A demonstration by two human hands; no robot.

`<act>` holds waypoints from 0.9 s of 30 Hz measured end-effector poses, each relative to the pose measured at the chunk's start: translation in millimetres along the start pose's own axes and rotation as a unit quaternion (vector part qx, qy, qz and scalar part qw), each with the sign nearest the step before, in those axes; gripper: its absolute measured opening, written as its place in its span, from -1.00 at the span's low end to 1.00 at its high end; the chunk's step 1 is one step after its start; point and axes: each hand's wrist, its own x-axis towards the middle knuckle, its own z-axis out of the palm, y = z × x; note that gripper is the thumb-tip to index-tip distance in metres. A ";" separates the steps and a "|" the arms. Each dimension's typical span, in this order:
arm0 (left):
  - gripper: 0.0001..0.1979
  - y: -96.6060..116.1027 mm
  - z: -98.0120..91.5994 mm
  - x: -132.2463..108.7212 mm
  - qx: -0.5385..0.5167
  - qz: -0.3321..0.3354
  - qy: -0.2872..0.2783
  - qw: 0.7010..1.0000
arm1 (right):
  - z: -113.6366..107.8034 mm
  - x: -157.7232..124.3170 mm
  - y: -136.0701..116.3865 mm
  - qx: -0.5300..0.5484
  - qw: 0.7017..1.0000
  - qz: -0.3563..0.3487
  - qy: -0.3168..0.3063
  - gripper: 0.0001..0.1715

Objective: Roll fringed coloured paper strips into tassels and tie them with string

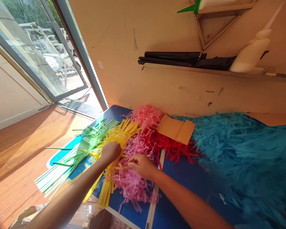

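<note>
My left hand is closed over the yellow paper strips, its fingertips hidden behind the hand. To its right, my right hand has thumb and fingers pinched together above the pink-purple shredded paper; a thin yellow strip runs up to its fingertips. Green paper strips fan out on the left. Behind the hands are salmon-pink shreds and red shreds, with a folded brown card resting on top.
A large heap of blue shredded paper covers the right of the blue table. On the wall, a shelf holds black rolls and a white nozzle bottle. A glass door stands at the upper left.
</note>
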 end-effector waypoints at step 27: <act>-0.62 -32.6 15.4 -8.6 -0.366 0.006 0.143 0.920 | 59.1 105.4 5.6 0.090 0.982 0.124 0.115 -0.84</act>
